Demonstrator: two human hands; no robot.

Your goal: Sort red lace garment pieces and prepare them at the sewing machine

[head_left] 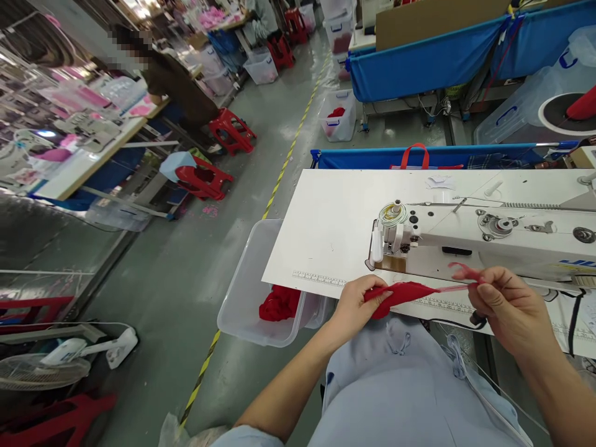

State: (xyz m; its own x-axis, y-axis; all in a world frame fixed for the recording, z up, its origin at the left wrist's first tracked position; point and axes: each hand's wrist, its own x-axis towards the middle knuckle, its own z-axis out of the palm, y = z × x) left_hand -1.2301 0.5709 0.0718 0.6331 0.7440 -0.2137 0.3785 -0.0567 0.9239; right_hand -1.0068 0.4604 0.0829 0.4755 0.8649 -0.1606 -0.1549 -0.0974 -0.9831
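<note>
A piece of red fabric (410, 292) is stretched between my two hands above the front edge of the white sewing table (321, 223). My left hand (356, 304) pinches its wider left end. At the right, my right hand (507, 304) is closed on a thin, sheer strip of the same red fabric, and a loose curl of it sticks up past the fingertips. Just beyond the hands stands a white sewing machine (456, 230), its needle area nearest the left hand. A small black object (477, 319) shows below the right hand; its kind is unclear.
Left of the table a clear plastic bin (242, 304) on the floor holds red fabric (279, 303). Yellow-black tape (298, 133) runs along the aisle. Red stools (231, 131), a fan (46, 369) and a person (179, 87) at another table are on the left. Blue cloth troughs (419, 68) lie behind.
</note>
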